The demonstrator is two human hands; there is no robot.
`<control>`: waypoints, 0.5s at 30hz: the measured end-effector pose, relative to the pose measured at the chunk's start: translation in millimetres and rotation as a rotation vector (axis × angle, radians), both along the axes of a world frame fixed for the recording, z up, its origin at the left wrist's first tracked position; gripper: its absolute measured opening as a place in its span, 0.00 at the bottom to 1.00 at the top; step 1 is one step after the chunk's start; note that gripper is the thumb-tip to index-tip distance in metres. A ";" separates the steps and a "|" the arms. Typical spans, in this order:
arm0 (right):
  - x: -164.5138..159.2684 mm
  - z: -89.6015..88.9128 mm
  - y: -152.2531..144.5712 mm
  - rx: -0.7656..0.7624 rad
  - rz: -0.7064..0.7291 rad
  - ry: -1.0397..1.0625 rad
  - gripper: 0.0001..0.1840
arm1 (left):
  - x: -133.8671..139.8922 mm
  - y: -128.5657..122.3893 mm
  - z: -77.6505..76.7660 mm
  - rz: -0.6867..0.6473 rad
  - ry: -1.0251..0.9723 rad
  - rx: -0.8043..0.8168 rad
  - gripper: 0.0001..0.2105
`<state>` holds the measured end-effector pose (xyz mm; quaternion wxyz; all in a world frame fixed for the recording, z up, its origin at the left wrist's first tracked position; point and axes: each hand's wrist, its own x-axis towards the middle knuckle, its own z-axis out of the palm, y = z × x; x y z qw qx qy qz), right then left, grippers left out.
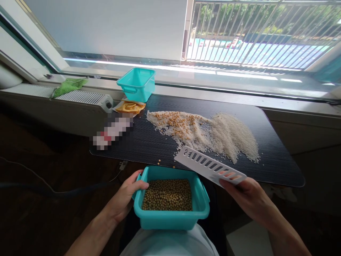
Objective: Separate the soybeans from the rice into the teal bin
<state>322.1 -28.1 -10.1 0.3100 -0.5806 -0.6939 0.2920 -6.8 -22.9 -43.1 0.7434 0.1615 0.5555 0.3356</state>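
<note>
My left hand [127,193] is closed on the left rim of a turquoise plastic bin [172,218], its thumb over the edge. Round dried peas [167,195] cover the floor of this bin, which sits at the table's near edge against my body. Pinched at one end in my right hand [247,197] is a white slotted plastic strip [209,163]. Its far end meets the near edge of the spilled white rice [230,137] on the black tabletop [277,160]. Yellow-orange peas [176,122] lie mixed into the left part of the rice.
A second turquoise bin [138,85] stands at the back left. In front of it lies a folded yellow cloth [130,106], near a blurred-out item [112,133]. A green cloth [69,86] rests on the radiator [85,99]. A few loose peas [159,161] lie near the front edge.
</note>
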 end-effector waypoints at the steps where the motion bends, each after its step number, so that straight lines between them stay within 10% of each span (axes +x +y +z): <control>1: -1.1 1.6 -0.6 0.010 0.011 0.002 0.12 | 0.2 0.4 0.2 -0.002 -0.003 0.001 0.29; 15: -10.1 0.6 -5.6 -0.010 0.161 -0.013 0.11 | -9.9 3.4 -2.6 0.043 0.051 0.017 0.23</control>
